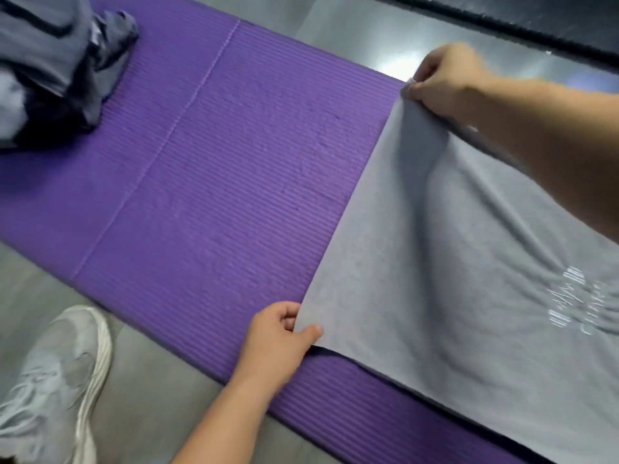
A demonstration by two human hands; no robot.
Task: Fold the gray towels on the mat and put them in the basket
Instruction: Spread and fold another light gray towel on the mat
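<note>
Gray towel (469,262) on purple mat (217,162): left hand (278,339) pinches near corner, right hand (442,78) pinches far corner.

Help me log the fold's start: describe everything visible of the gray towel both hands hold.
The gray towel is thin, soft-looking cloth with a pale printed mark. It lies rumpled on the purple mat, running out of frame rightward. The left hand pinches its near corner, the right hand its far corner, lifted.
</note>
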